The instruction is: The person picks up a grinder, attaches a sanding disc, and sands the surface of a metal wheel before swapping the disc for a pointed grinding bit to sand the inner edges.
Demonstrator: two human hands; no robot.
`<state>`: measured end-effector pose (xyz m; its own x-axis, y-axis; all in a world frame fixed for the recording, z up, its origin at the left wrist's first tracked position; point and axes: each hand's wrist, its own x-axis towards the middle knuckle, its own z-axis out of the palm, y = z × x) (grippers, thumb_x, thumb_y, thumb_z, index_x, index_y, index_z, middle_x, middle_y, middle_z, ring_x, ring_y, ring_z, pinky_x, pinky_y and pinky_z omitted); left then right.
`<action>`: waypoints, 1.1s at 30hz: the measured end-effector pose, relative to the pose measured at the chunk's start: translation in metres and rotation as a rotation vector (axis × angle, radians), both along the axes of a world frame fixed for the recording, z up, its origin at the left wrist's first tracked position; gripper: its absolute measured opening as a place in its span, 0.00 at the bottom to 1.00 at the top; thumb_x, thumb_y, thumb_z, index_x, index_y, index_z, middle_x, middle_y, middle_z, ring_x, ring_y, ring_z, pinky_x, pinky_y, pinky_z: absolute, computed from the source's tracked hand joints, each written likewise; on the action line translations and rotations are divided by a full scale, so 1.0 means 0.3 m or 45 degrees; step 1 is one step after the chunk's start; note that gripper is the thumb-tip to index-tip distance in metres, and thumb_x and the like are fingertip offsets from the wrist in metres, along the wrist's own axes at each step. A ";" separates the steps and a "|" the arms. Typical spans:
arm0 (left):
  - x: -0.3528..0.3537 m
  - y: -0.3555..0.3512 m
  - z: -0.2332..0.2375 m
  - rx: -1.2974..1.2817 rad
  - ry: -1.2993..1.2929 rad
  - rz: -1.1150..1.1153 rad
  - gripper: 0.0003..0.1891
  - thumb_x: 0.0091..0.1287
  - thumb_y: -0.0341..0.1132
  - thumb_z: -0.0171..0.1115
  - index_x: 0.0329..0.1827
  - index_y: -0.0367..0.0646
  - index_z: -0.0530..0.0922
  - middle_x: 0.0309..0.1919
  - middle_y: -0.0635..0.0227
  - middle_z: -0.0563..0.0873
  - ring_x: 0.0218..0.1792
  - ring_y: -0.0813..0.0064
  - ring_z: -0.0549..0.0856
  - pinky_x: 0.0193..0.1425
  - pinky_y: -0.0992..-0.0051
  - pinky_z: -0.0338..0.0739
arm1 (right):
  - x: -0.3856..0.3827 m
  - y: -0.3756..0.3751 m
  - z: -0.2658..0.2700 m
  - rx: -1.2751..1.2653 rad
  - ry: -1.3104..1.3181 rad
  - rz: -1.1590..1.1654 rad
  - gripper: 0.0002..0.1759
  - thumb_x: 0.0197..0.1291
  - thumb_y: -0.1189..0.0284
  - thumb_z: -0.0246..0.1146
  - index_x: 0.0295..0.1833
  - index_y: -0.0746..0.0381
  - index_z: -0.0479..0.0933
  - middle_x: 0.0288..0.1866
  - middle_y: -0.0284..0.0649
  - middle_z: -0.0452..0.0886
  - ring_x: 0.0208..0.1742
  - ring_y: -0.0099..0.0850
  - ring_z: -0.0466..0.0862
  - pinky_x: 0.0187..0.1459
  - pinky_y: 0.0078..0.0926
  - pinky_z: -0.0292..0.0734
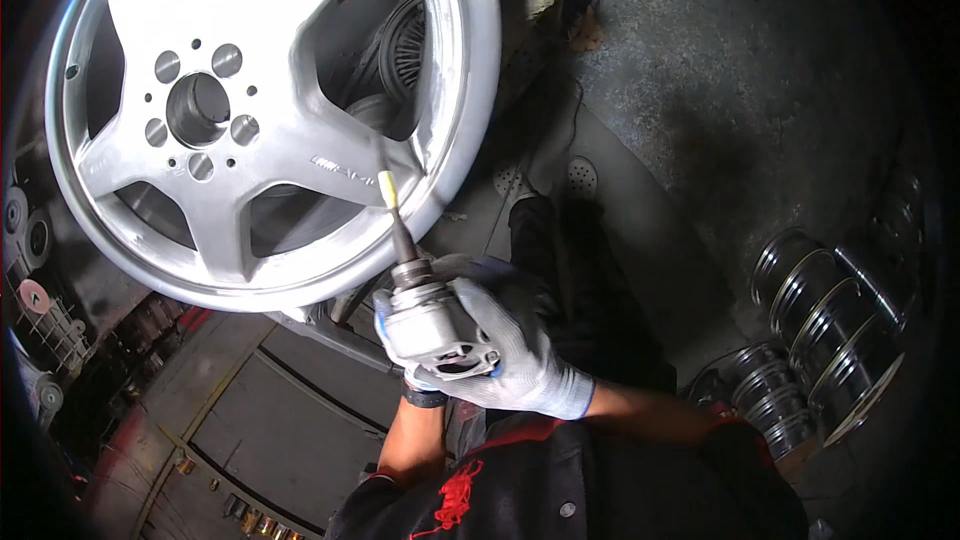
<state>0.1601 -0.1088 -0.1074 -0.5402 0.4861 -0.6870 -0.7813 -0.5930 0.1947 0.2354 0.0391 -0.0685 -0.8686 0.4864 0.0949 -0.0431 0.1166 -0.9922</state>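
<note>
Both my hands wear pale gloves and hold a silver power tool point(425, 325) in front of my chest. My right hand point(515, 350) wraps round its right side. My left hand point(388, 325) grips it from the left and below, mostly hidden behind the body. The tool's dark shaft ends in a yellow tip point(388, 188), over the outer end of a spoke of a large silver wheel rim point(215, 230). Whether the tip touches the metal, I cannot tell. Lettering is cut into that spoke beside the tip.
Stacked shiny rims point(820, 310) stand on the floor at the right. Discs hang on a rack point(40, 295) at the far left. A spoked rim point(403, 45) lies behind the large wheel. A thin cable crosses the floor near my feet.
</note>
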 end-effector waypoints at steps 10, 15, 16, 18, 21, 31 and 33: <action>-0.011 0.008 0.014 -0.140 0.110 -0.208 0.39 0.76 0.67 0.38 0.61 0.34 0.76 0.58 0.44 0.83 0.56 0.49 0.83 0.65 0.55 0.78 | -0.014 -0.017 -0.009 -0.049 0.075 -0.044 0.50 0.50 0.64 0.83 0.75 0.69 0.67 0.68 0.59 0.73 0.67 0.57 0.77 0.69 0.55 0.73; 0.170 -0.150 -0.126 0.070 -0.262 0.044 0.39 0.72 0.69 0.50 0.66 0.39 0.74 0.54 0.51 0.85 0.55 0.51 0.85 0.62 0.50 0.81 | 0.089 -0.006 -0.014 0.004 -0.123 0.166 0.51 0.49 0.64 0.84 0.75 0.70 0.66 0.67 0.59 0.72 0.65 0.57 0.77 0.67 0.53 0.75; 0.179 -0.192 -0.147 -0.330 0.028 -0.359 0.39 0.73 0.69 0.51 0.66 0.39 0.75 0.53 0.51 0.86 0.54 0.51 0.86 0.61 0.50 0.82 | 0.106 -0.010 -0.021 0.031 -0.117 0.178 0.52 0.49 0.64 0.84 0.75 0.69 0.66 0.67 0.59 0.72 0.65 0.57 0.77 0.67 0.53 0.75; 0.198 -0.163 -0.127 -0.694 0.298 -0.572 0.38 0.73 0.68 0.53 0.64 0.39 0.75 0.51 0.51 0.86 0.50 0.50 0.87 0.57 0.50 0.85 | 0.123 -0.011 -0.031 0.073 -0.103 0.195 0.53 0.48 0.64 0.85 0.76 0.69 0.65 0.67 0.59 0.71 0.65 0.56 0.77 0.66 0.54 0.75; 0.182 -0.122 -0.078 -0.177 0.007 -0.366 0.37 0.73 0.67 0.53 0.64 0.38 0.75 0.51 0.50 0.86 0.50 0.50 0.88 0.57 0.51 0.85 | 0.128 -0.017 -0.036 0.101 -0.085 0.191 0.55 0.47 0.65 0.85 0.77 0.69 0.63 0.67 0.58 0.71 0.64 0.56 0.77 0.65 0.54 0.76; 0.009 0.004 -0.017 0.029 -0.066 0.055 0.31 0.75 0.64 0.55 0.58 0.40 0.76 0.44 0.61 0.84 0.42 0.62 0.85 0.50 0.60 0.84 | -0.009 -0.012 -0.044 -0.095 0.011 0.081 0.56 0.47 0.62 0.84 0.78 0.66 0.63 0.68 0.58 0.71 0.67 0.57 0.76 0.67 0.52 0.75; -0.006 0.019 -0.004 0.005 -0.055 0.017 0.32 0.75 0.64 0.54 0.59 0.39 0.76 0.45 0.59 0.85 0.44 0.61 0.86 0.51 0.59 0.85 | -0.012 -0.004 -0.042 -0.060 0.004 0.070 0.55 0.48 0.62 0.84 0.78 0.65 0.63 0.68 0.58 0.72 0.67 0.58 0.76 0.67 0.53 0.75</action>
